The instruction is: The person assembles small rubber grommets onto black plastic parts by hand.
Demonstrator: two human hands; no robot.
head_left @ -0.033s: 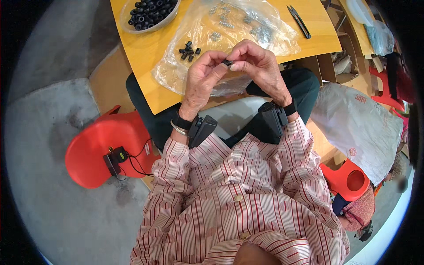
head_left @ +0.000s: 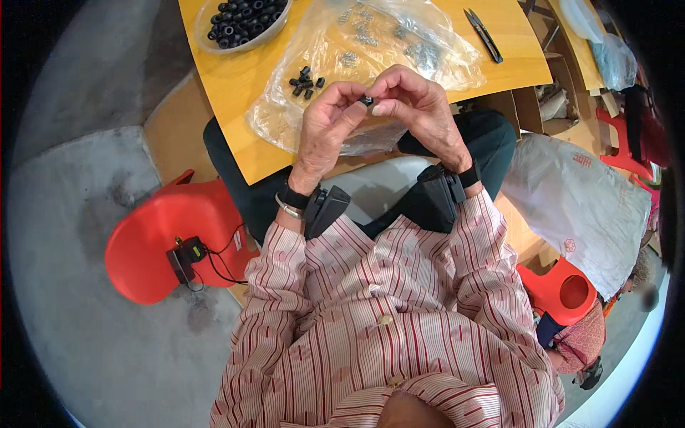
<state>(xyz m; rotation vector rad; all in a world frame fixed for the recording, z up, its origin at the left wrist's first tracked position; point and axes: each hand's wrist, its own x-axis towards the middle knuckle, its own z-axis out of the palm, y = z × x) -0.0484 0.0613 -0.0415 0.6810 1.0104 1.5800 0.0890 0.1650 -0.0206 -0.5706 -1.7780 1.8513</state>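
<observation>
Over the near edge of the table, my two hands meet with bent fingers. My left hand [head_left: 330, 128] pinches a small black cylindrical piece [head_left: 366, 100] between thumb and fingertips. From the other side my right hand [head_left: 414, 107] closes thumb and forefinger at the same piece; a tiny bright spot shows on it, too small to name. Left of the hands, several similar black pieces [head_left: 305, 83] lie in a loose group on a clear plastic bag [head_left: 275, 118]. Farther back on the bag are little clusters of small shiny metal parts [head_left: 349, 59].
A clear tub [head_left: 246, 44] of black ring-like parts stands at the table's far left. Black thread snips [head_left: 484, 36] lie at the far right of the yellow table [head_left: 235, 135]. A red stool [head_left: 153, 242] with a cabled black device is at my left. Another person's sleeve [head_left: 581, 339] shows at lower right.
The small black piece has turned slightly between my fingertips, and a bright spot shows on it now. Both hands stay in nearly the same place.
</observation>
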